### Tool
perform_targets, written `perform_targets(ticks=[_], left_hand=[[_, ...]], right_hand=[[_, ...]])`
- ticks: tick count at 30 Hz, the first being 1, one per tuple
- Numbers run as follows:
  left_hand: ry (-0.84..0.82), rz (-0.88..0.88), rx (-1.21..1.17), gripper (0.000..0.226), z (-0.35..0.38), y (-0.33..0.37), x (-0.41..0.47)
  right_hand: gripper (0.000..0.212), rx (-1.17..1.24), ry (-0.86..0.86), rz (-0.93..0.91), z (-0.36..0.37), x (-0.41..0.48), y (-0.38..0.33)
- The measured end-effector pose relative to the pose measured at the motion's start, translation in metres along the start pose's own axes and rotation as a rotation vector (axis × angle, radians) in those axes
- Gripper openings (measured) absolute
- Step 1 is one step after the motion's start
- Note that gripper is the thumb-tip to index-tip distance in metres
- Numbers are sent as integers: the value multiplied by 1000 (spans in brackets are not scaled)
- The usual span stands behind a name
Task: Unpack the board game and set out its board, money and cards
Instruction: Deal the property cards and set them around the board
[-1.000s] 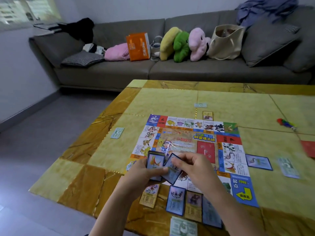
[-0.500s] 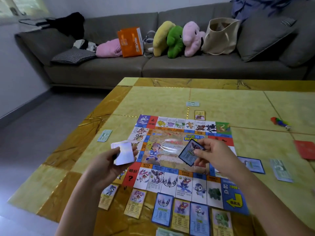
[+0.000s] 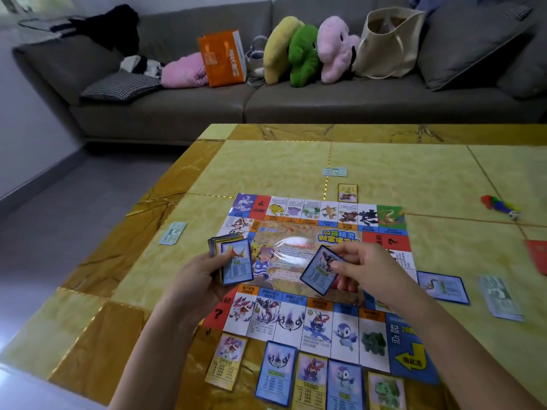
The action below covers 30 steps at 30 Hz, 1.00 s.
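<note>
Just below the board, card row (image 3: 276,372): five picture cards lie face up, side by side, along the table's near edge, close to the board's near side.
Left hand (image 3: 201,279): fingers curled round a deck of cards (image 3: 225,250), held above the board's left part, with a blue-bordered card on top facing up.
Right hand (image 3: 367,267): thumb and fingers pinch a single blue-bordered card (image 3: 321,269), tilted, in the air over the board's middle.
Board (image 3: 310,226): spread flat on the table (image 3: 266,167), with picture squares around its edge and glare on its centre.
Right of the board: one blue card (image 3: 442,287) lies flat just beside it; a banknote (image 3: 500,297) lies further right.
Left of the board: a second banknote (image 3: 173,233) lies apart on the table.
Beyond the board: a yellow card (image 3: 347,192) lies just past the far edge, and a third banknote (image 3: 334,172) is further back.
Far right: a small cluster of coloured pieces (image 3: 498,204); what they are is too blurred to tell.
Sofa (image 3: 296,108): grey, behind the table, holding an orange bag (image 3: 222,62), plush toys (image 3: 302,51) and a tote bag (image 3: 384,42).
</note>
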<state>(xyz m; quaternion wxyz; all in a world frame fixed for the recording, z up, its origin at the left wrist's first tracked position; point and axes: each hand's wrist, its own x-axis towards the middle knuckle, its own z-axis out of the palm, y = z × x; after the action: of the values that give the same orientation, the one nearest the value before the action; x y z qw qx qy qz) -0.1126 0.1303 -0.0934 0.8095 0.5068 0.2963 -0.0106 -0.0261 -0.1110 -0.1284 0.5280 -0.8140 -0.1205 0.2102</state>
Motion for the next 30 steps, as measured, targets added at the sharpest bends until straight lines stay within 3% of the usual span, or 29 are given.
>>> perform_targets(ticks=[6,14,17,24,30], left_hand=[[4,-12,133,10,-1,0,0],[4,-145,584,14,-34,7,-18],[-46,-195,696,15,-45,4,-27],[-90,-260,894,21,-65,-6,-30],[-84,-240,914,17,-67,-12,-31]], right_hand=[[20,143,-16,47,-1,-1,0],[7,290,-11,107,13,-7,-6],[5,202,-39,94,25,-10,-13],[10,-51,-321,-33,79,-34,-33],[6,-176,-305,-77,102,-32,-37]])
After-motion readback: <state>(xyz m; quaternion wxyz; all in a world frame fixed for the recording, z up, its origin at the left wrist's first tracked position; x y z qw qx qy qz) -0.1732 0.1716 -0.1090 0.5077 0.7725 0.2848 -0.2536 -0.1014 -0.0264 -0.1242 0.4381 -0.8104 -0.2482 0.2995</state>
